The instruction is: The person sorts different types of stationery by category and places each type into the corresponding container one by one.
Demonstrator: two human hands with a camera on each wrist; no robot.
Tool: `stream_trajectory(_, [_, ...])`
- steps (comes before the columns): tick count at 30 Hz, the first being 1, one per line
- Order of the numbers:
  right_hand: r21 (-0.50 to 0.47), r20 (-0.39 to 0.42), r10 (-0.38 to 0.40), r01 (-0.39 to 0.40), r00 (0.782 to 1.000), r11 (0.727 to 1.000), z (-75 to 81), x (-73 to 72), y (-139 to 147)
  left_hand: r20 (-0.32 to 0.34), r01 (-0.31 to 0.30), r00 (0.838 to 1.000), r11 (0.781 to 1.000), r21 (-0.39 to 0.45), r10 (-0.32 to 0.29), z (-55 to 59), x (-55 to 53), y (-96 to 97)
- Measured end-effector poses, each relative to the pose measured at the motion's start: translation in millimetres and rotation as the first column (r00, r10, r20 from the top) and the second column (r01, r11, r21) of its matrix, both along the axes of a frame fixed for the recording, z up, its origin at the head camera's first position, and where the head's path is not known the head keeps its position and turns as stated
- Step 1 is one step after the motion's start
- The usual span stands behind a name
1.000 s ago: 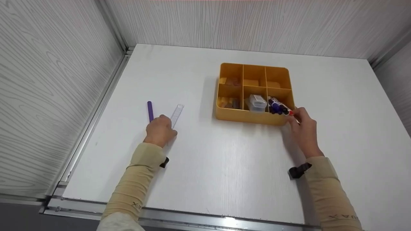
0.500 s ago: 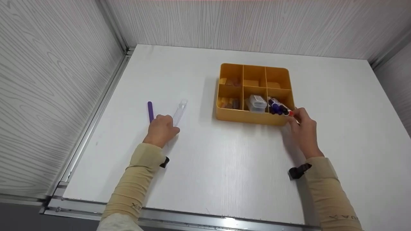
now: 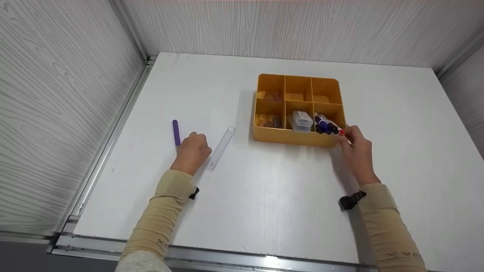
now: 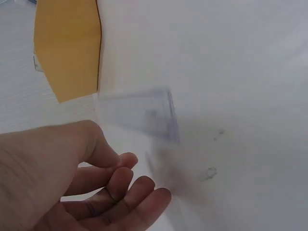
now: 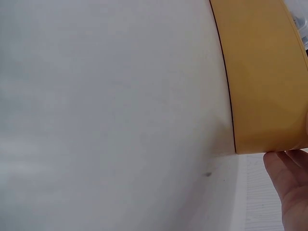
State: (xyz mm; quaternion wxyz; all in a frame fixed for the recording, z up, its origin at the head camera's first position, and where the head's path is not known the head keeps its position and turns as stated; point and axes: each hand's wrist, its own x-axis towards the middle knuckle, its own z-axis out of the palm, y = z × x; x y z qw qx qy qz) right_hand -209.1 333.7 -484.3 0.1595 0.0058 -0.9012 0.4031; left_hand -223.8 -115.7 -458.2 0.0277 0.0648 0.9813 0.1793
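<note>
My left hand (image 3: 192, 152) hovers at the left of the table with loosely curled fingers. Beside it, on the right, is a clear plastic ruler (image 3: 222, 148); the left wrist view shows the ruler (image 4: 144, 111) blurred and apart from the fingertips (image 4: 126, 161). A slim purple pen-like stick (image 3: 176, 132) lies left of the hand, its near end hidden. At the front right corner of a yellow compartment box (image 3: 295, 136), my right hand (image 3: 357, 151) holds the wall; in the right wrist view its fingers (image 5: 281, 173) touch the box's edge.
The box holds several markers (image 3: 325, 124) leaning over its front right compartment, a clear plastic case (image 3: 302, 119) in the front middle, and small dark items (image 3: 276, 121) at front left. A metal rail (image 3: 219, 260) edges the table's front; panels stand behind and at the sides.
The ruler has shifted right and toward the front, out from under my left hand, which has let go of it. My right hand and the box have hardly moved.
</note>
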Motion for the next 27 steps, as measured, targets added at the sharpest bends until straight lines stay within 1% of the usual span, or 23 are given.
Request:
stream_trajectory(3, [0.002, 0.006, 0.002, -0.002, 1.000, 1.000, -0.1, -0.7, -0.3, -0.042, 0.009, 0.999, 1.000, -0.010, -0.010, -3.7, 1.7, 0.4])
stream_trajectory(4, [0.003, 0.002, 0.003, -0.003, 1.000, 1.000, -0.1, -0.7, -0.3, -0.038, 0.008, 0.999, 1.000, -0.015, -0.008, -4.0, 2.3, 1.0])
stream_trajectory(6, [0.008, -0.008, 0.000, 0.000, 1.000, 1.000, -0.3, -0.6, -0.3, -0.004, -0.002, 1.000, 1.000, -0.014, 0.002, -3.6, 3.2, 3.7])
stream_trajectory(8, [0.008, -0.016, -0.002, 0.002, 1.000, 1.000, -0.3, -0.3, -0.1, 0.060, -0.017, 0.998, 1.000, -0.017, 0.018, -2.1, 4.5, 7.7])
stream_trajectory(10, [0.007, -0.022, -0.002, 0.002, 1.000, 1.000, -0.5, 0.3, -0.3, 0.122, -0.026, 0.992, 0.999, -0.035, 0.030, -1.0, 6.5, 12.6])
stream_trajectory(12, [0.006, -0.012, -0.002, 0.003, 1.000, 1.000, -0.5, 0.4, -0.7, 0.170, -0.025, 0.985, 0.998, -0.064, 0.035, -0.7, 8.8, 17.5])
stream_trajectory(14, [0.004, -0.002, -0.003, 0.003, 1.000, 1.000, -0.5, 0.6, -0.6, 0.188, -0.008, 0.982, 0.995, -0.095, 0.026, -0.6, 10.8, 22.3])
stream_trajectory(16, [0.002, 0.003, -0.004, 0.004, 1.000, 1.000, -0.4, 0.4, -0.5, 0.196, 0.006, 0.980, 0.995, -0.102, 0.014, -0.6, 11.9, 26.2])
stream_trajectory(20, [0.002, 0.006, -0.010, 0.010, 1.000, 1.000, -0.6, 0.3, -0.4, 0.205, 0.018, 0.979, 0.997, -0.077, -0.002, 1.3, 12.6, 30.2])
stream_trajectory(24, [0.009, 0.001, -0.010, 0.010, 1.000, 1.000, -0.6, 0.4, -0.6, 0.242, -0.002, 0.970, 0.999, -0.041, 0.011, 4.3, 12.5, 29.8])
stream_trajectory(27, [0.010, -0.003, -0.008, 0.008, 1.000, 1.000, -0.4, 0.8, -0.7, 0.258, -0.021, 0.966, 1.000, -0.007, 0.022, 5.7, 13.3, 28.5])
